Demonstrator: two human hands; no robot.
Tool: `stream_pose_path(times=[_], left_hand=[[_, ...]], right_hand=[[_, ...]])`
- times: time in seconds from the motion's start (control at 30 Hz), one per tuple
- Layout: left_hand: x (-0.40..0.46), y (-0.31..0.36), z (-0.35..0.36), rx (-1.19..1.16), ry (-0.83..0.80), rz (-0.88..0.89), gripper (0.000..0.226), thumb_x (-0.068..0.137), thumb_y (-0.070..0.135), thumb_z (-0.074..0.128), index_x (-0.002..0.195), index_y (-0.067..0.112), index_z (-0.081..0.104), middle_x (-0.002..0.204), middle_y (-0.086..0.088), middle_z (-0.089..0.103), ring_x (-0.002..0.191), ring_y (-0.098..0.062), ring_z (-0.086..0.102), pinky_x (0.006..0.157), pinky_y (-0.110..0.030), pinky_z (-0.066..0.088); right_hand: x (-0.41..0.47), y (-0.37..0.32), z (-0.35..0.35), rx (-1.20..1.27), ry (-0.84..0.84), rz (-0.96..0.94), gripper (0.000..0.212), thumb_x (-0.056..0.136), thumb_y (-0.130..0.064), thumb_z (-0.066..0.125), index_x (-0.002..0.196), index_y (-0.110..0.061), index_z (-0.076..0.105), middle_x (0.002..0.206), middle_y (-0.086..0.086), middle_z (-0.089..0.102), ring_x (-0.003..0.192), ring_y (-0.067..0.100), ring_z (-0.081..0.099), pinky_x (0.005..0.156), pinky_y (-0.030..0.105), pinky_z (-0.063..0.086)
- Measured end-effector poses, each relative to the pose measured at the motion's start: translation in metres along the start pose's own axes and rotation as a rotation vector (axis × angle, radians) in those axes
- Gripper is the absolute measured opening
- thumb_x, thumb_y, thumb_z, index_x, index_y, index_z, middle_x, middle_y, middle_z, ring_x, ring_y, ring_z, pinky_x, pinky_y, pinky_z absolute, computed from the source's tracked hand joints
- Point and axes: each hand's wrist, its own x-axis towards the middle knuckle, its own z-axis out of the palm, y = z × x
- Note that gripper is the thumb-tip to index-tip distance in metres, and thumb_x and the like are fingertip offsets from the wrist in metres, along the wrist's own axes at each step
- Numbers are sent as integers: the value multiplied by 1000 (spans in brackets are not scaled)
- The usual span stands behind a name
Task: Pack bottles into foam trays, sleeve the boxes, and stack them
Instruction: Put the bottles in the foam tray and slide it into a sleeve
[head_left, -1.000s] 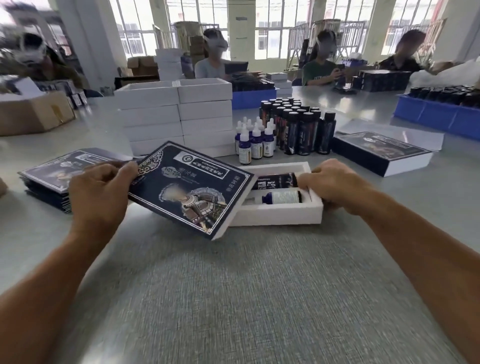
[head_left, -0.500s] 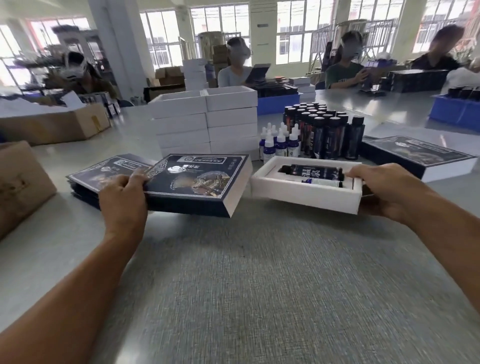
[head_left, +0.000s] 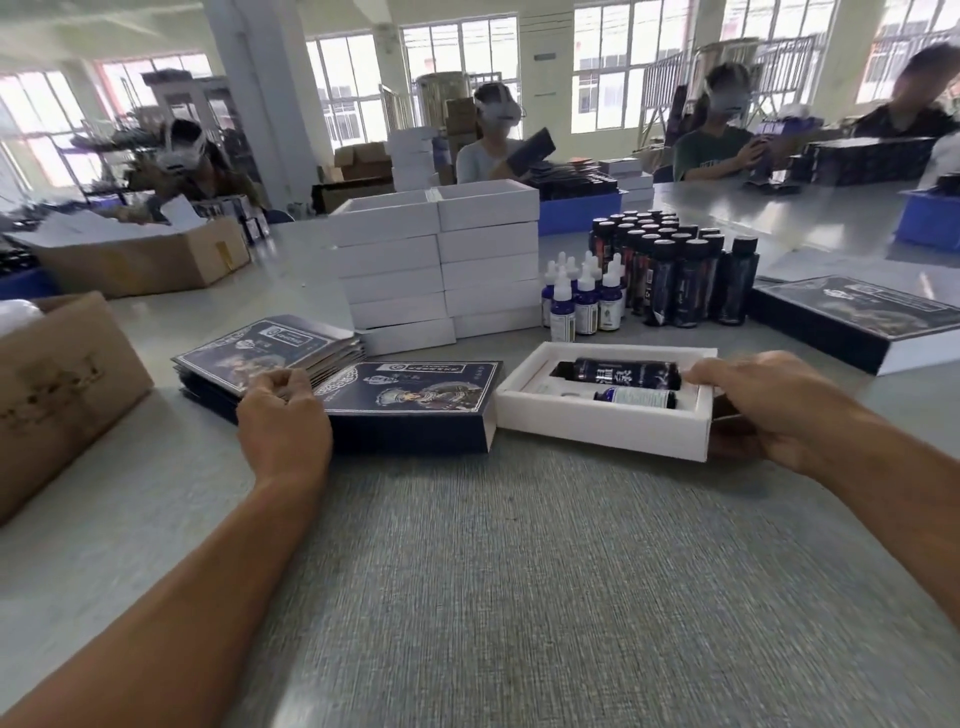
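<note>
While left hand (head_left: 283, 415) grips the dark printed sleeve (head_left: 410, 402) flat on the table and right hand (head_left: 763, 402) clasps the filled foam tray's (head_left: 602, 421) far end just beside its mouth, tray looks light, crushable, best held by end walls

Couple of cardboard boxes (head_left: 62, 395) sit at the left edge, blue bins (head_left: 927, 221) far right, and people in headsets (head_left: 493, 140) across the top.

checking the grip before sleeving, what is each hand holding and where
The left hand grips the dark sleeve at its left end; the right hand holds the white foam tray by its right end.
</note>
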Motion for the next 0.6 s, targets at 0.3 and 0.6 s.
stream_pose_path(times=[0.3,0.6], left_hand=[[-9,6,-3,66,19,5,27,101,26,50,115,7,64,105,-11,67,91,-23,56,78,-26,33],[-10,0,-3,52,-6,-75,25,101,24,50,114,8,64,98,-3,61,87,-17,50,77,-27,34]], right_hand=[[-7,-1,6,-6,-115,-38,37,85,-24,76,115,-9,59,91,16,76,65,26,75,53,34,57],[-7,6,18,30,-273,-9,36,86,-21,74,117,-10,58,87,13,78,70,26,76,57,35,59]])
